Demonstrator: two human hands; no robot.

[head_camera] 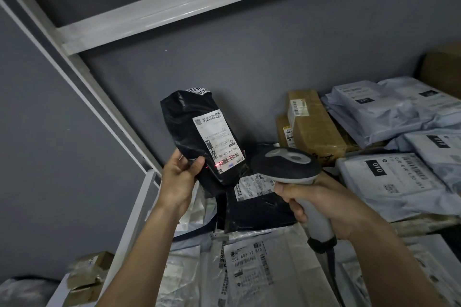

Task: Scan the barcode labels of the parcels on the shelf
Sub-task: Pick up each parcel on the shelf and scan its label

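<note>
The left hand (178,177) grips the lower end of a black plastic mailer (197,132), held upright with its long axis tilted slightly left, above the shelf's parcels. Its white shipping label (218,141) faces outward, a red scan line across the barcode. The right hand (321,204) clasps the grey handheld scanner (287,164), head aimed left at the label.
</note>
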